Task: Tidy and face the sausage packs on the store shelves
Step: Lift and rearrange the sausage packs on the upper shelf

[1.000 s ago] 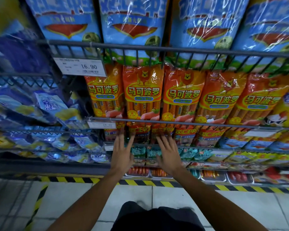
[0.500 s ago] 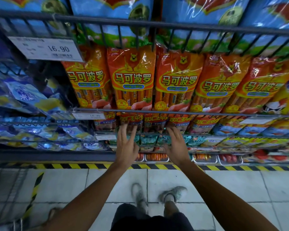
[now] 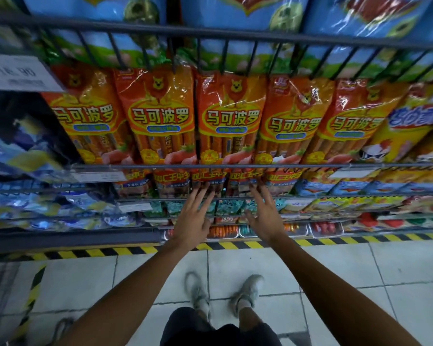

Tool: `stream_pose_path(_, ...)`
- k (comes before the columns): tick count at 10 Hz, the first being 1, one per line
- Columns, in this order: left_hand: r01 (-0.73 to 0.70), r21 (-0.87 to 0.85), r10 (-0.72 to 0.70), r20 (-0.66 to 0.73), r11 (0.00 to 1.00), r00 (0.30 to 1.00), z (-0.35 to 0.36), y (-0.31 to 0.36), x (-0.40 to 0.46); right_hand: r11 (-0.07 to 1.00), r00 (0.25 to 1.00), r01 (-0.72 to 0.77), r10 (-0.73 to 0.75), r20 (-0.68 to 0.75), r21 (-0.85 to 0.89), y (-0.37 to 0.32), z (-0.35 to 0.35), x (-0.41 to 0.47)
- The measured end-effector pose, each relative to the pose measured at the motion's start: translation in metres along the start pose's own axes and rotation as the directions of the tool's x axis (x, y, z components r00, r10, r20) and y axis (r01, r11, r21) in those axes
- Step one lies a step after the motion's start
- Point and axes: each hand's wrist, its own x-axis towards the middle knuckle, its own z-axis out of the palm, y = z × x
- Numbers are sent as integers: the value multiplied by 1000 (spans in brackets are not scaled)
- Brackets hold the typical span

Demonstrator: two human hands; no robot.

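Observation:
A row of tall orange sausage packs point(image 3: 231, 118) stands upright behind a grey wire rail point(image 3: 310, 166). Under it sits a lower row of red-orange sausage packs point(image 3: 170, 181), mostly hidden by the rail. My left hand point(image 3: 193, 221) reaches up to that lower row with fingers spread, its fingertips touching a pack's lower part. My right hand point(image 3: 265, 218) is beside it, fingers apart, fingertips against the neighbouring pack. Neither hand holds anything.
Large blue packs point(image 3: 238, 28) fill the shelf above. Blue and yellow bags point(image 3: 23, 156) lie at the left, yellow packs point(image 3: 405, 131) at the right. Small teal packs point(image 3: 226, 206) and trays point(image 3: 223, 231) sit lower down. A price tag point(image 3: 18, 73) hangs at upper left. Tiled floor point(image 3: 335, 270) below.
The view has tipped down and moved closer to the shelf. Both hands stay at the lower row and have spread a little further apart.

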Motion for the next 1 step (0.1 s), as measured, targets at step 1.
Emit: stream_pose_path(1,31,-95,-33,-17,995,999,-8,3,1,999,1000,-14,13,26,29,11,-10,-4)
